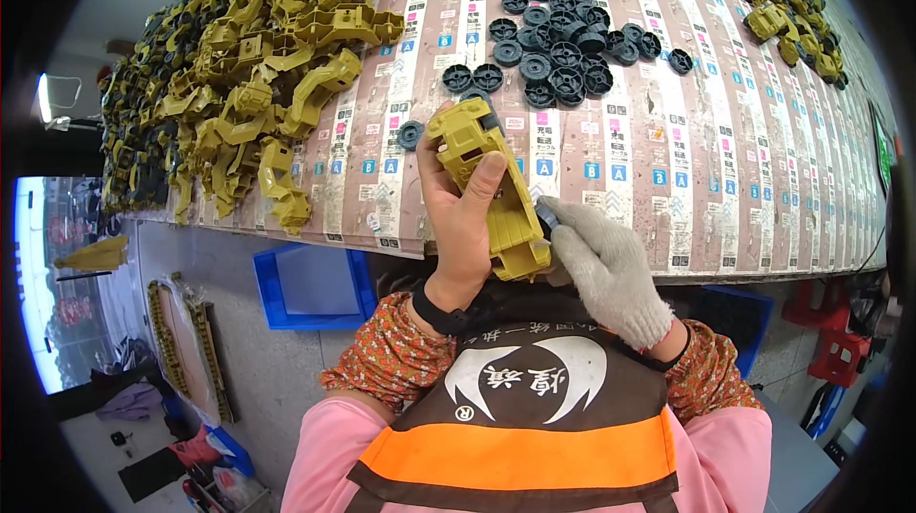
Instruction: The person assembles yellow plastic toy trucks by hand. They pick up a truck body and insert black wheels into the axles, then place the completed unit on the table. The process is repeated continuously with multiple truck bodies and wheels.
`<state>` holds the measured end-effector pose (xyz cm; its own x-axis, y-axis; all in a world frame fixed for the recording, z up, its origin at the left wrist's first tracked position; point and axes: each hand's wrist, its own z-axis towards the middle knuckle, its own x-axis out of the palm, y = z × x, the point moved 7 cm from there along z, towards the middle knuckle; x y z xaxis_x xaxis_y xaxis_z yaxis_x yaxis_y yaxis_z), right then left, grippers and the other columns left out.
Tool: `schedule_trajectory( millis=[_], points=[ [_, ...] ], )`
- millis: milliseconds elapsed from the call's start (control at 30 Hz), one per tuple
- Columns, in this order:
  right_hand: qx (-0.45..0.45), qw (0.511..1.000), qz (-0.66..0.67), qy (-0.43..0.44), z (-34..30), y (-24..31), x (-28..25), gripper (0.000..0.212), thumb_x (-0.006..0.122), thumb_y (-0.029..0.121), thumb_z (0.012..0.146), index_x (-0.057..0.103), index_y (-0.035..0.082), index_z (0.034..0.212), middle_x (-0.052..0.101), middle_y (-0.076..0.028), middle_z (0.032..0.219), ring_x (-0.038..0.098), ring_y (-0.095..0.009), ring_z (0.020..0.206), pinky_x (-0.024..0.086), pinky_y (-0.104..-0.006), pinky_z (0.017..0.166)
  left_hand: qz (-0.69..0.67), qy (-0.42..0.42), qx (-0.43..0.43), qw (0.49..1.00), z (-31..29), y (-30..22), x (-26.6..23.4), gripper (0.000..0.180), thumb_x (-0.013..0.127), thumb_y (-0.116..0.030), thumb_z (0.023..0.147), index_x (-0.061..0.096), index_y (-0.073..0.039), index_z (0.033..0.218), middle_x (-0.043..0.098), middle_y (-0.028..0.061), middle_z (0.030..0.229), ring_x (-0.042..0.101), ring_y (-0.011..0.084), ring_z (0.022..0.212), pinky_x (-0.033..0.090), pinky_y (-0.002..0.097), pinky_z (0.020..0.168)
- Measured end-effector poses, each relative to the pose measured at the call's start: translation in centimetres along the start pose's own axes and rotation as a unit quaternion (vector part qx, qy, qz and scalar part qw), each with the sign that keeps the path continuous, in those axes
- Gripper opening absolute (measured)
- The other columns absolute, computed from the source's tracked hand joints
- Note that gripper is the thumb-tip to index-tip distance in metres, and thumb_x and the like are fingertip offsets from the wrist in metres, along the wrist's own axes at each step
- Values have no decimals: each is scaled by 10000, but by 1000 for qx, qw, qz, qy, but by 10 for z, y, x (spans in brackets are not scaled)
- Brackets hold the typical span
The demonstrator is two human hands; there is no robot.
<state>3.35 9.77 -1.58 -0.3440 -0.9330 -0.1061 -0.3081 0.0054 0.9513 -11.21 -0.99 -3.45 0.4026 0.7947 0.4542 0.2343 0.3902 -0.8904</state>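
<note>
The yellow toy truck (491,184) is held in the air just above the near edge of the table (725,179). Its long axis runs from upper left to lower right, with the cab end pointing away over the table and the rear end toward the person.

The bare left hand (458,217) grips the truck from the left, wrist bent up, thumb lying across the body and fingers wrapped behind it. The gloved right hand (601,260) is closed at the truck's lower right end, its fingertips pinching a small black wheel (546,215) against the side of the truck.

The table is covered with striped printed sheets. A heap of black wheels (558,31) lies toward the far middle, with one loose wheel (410,135) just left of the truck. A large pile of yellow parts (248,74) fills the left end, and a smaller pile (787,2) sits at the far right corner. Below the near edge, a blue bin (310,284) stands on the grey floor.
</note>
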Motion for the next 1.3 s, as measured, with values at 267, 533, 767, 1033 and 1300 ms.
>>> schedule_trajectory(
  millis=[267, 533, 767, 1033, 1300],
  points=[
    [-121, 984, -128, 1, -9, -1, 13, 565, 598, 17, 850, 573, -53, 1410, 709, -312, 983, 722, -482, 904, 578, -518, 806, 59, 92, 190, 976, -23, -19, 24, 852, 835, -78, 919, 300, -60, 1581, 519, 121, 1463, 592, 224, 1294, 523, 370, 1079],
    [-62, 960, -263, 68, 12, 15, -2, 404, 565, 49, 830, 689, -13, 1210, 733, -277, 993, 711, -484, 949, 561, -570, 858, 108, 174, 62, 977, -11, -3, 24, 827, 793, -87, 951, 272, -90, 1594, 499, 117, 1431, 587, 227, 1283, 521, 363, 1060],
    [-172, 981, -74, -60, 27, 49, -49, 503, 729, 172, 921, 637, 36, 1397, 725, -157, 1232, 704, -229, 1075, 560, -359, 931, 262, 350, -123, 891, -13, 10, 25, 888, 740, -74, 937, 160, -167, 1603, 483, 150, 1233, 575, 215, 1193, 496, 367, 1026],
    [1, 986, 164, -23, 29, 0, -64, 443, 725, 214, 965, 616, -36, 1314, 668, -80, 1136, 647, -162, 1009, 546, -308, 888, -208, 260, -307, 891, -7, 5, 1, 801, 647, -495, 1048, 206, -204, 1650, 510, 190, 1477, 571, 325, 1364, 542, 497, 1077],
    [48, 998, 32, -23, 28, 4, -35, 454, 715, 308, 982, 632, -47, 1253, 711, -131, 1065, 681, -183, 931, 557, -336, 829, -122, 141, -152, 971, 4, 10, 2, 654, 658, -230, 1065, 315, -137, 1615, 572, 87, 1475, 601, 244, 1339, 535, 446, 1094]
  ],
)
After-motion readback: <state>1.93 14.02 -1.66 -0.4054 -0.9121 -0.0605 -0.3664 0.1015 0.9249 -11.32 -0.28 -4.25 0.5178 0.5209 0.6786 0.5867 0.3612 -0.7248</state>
